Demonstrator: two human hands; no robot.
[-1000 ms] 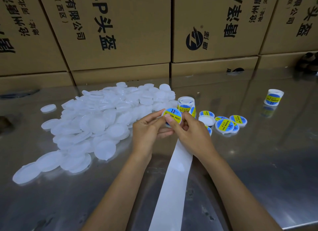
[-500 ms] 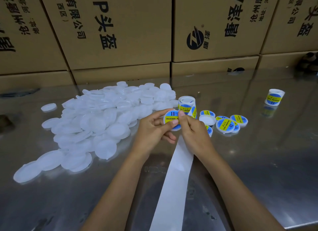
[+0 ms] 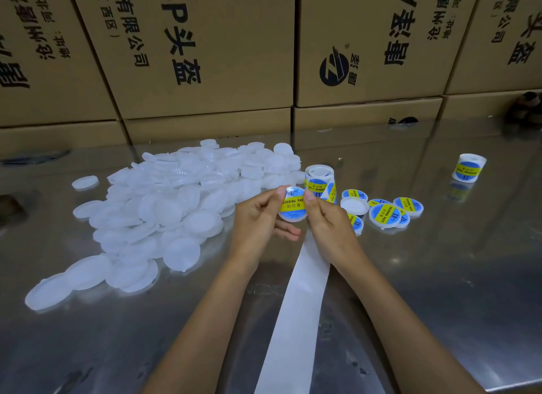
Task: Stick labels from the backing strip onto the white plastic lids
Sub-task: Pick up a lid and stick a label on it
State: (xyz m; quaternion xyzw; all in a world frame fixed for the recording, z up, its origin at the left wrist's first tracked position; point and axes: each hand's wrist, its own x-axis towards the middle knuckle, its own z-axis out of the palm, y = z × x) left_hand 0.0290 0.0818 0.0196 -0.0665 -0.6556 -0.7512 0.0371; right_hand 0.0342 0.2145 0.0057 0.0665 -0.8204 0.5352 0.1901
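Labelled lid [image 3: 292, 204] turned upright since, pinched by left hand [image 3: 258, 220] and right hand [image 3: 328, 226] fingers.

Both hands' fingers [image 3: 308, 194] pinch a labelled lid [image 3: 292, 203] (blue-yellow label) above the backing strip [image 3: 296, 320].

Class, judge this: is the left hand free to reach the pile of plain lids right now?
Probably not yet: the left hand grips the labelled lid, though the pile lies unobstructed beside it.
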